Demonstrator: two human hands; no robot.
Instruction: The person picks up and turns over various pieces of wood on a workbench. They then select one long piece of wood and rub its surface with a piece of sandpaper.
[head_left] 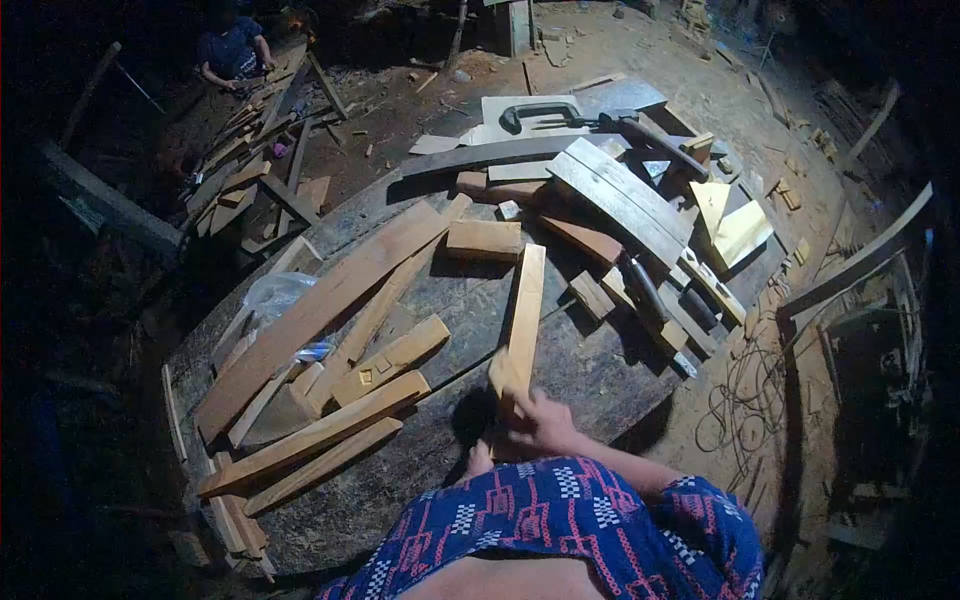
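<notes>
A long pale wooden strip [526,300] lies on the bench, pointing away from my body. Over its near end, my right hand [545,422] is closed on a small tan piece [507,372]; its kind is blurred. Close to my clothing, only a bit of my left hand [480,458] shows beside the strip's near end. Its fingers are mostly hidden, so I cannot make out its grip. A wooden block [484,240] lies just past the strip's far end. Left of my hands are a mortised wooden piece [391,362] and a longer batten [320,432].
A wide plank [318,318] slants across the bench's left side, near a clear plastic bag [277,294]. Toward the back right lie a C-clamp [540,117], a grey board [620,200] and a dark-handled tool [648,290]. Another person [235,50] sits at far left.
</notes>
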